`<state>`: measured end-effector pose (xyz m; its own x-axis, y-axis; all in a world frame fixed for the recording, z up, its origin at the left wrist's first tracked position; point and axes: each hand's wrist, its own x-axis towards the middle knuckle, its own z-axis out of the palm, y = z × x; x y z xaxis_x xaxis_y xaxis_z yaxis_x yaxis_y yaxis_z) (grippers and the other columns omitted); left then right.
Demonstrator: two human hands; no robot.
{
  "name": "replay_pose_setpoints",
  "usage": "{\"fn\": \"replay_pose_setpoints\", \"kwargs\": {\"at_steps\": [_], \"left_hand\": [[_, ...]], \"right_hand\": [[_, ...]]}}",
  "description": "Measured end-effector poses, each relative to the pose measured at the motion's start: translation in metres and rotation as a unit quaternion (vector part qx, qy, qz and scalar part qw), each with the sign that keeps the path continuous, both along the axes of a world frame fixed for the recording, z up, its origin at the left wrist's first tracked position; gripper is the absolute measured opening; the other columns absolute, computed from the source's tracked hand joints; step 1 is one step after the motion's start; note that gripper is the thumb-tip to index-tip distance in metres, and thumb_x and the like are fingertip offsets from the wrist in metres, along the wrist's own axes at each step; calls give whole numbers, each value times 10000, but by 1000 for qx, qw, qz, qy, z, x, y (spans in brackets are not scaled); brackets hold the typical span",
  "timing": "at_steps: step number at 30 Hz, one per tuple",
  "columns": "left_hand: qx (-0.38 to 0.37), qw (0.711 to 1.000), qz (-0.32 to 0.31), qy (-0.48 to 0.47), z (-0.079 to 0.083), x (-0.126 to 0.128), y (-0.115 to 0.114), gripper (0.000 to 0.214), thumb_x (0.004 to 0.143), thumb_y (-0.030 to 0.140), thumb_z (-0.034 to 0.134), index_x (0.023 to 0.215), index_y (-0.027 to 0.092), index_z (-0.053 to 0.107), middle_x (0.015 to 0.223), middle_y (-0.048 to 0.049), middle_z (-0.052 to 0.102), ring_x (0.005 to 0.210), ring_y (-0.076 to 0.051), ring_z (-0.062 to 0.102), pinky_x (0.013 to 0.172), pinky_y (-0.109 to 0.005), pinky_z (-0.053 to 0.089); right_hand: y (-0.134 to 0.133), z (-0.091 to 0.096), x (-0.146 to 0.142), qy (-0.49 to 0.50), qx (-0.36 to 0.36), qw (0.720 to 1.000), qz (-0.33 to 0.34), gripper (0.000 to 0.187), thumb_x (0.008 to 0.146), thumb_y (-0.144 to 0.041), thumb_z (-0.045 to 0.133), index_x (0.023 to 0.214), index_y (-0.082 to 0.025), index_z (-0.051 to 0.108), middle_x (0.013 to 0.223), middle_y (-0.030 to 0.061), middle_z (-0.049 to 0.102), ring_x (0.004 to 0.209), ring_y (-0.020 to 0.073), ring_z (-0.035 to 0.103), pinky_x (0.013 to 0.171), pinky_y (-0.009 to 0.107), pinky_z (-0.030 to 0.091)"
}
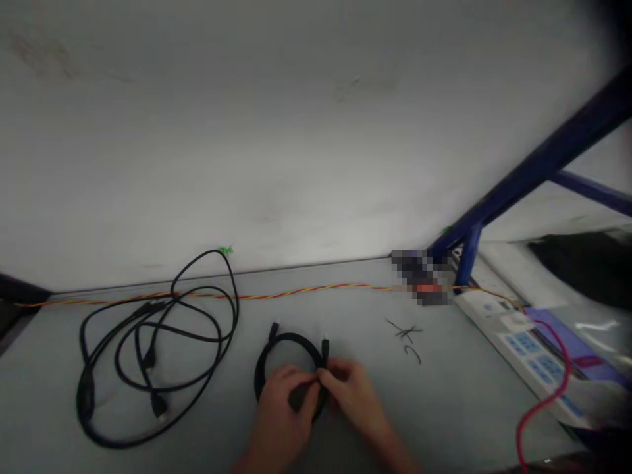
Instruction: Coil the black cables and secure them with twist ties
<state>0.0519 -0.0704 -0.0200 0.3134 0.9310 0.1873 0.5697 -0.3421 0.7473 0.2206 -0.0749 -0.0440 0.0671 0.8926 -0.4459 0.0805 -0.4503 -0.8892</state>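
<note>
A black cable wound into a small coil (286,349) lies on the grey table (345,316) just in front of me. My left hand (284,405) and my right hand (353,392) both rest on the near side of the coil, fingers pinched together on it where they meet. Two plug ends (324,345) stick up from the far side of the coil. To the left, apart from my hands, a longer black cable (153,355) is sprawled in loose loops.
A twisted red-and-yellow wire (296,293) runs along the back of the table by the white wall. A white power strip (518,336) with a red cable (548,395) lies at the right, beneath a blue metal frame (533,164). Pen marks (407,336) are on the tabletop.
</note>
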Motion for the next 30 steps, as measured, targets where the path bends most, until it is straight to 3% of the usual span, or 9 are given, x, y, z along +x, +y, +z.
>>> {"fn": "replay_pose_setpoints", "kwargs": {"at_steps": [4,8,12,15,22,30], "left_hand": [[86,995,19,53,-4,7,-11,128,981,268,702,1061,252,800,922,-43,776,851,-247,747,781,-399,629],[158,983,46,85,-19,13,-21,173,1045,295,631,1078,220,782,866,-48,744,781,-238,728,714,-393,618],[164,982,45,87,-31,16,-28,256,1083,226,517,1035,218,769,817,-43,711,744,-214,708,677,-354,601],[180,979,27,91,-35,17,-30,260,1070,190,503,1021,205,758,798,-46,701,723,-218,692,652,-359,592],[177,981,24,80,-43,17,-30,227,1039,159,531,1037,209,753,837,-60,718,778,-225,704,714,-374,628],[207,967,11,149,-52,20,-38,214,1052,142,522,1096,156,731,888,-77,730,800,-250,714,772,-422,645]], "right_hand": [[2,1,6,37,-10,999,14,429,787,-603,714,626,-226,588,558,-25,540,541,148,526,519,264,411],[5,3,13,54,-54,996,53,420,761,-600,756,693,-188,712,661,17,669,630,169,612,596,268,481],[10,5,19,32,-103,991,73,329,793,-501,749,697,-186,751,688,50,737,625,184,679,595,265,515],[16,11,22,-28,-122,986,112,297,802,-407,753,606,-185,725,603,52,716,530,163,643,514,239,466],[23,24,24,-158,-62,972,159,433,843,-359,742,446,-214,646,433,36,611,422,144,544,472,243,395],[29,23,22,-140,-130,967,168,490,869,-418,744,439,-221,614,438,46,606,374,149,509,417,260,378]]}}
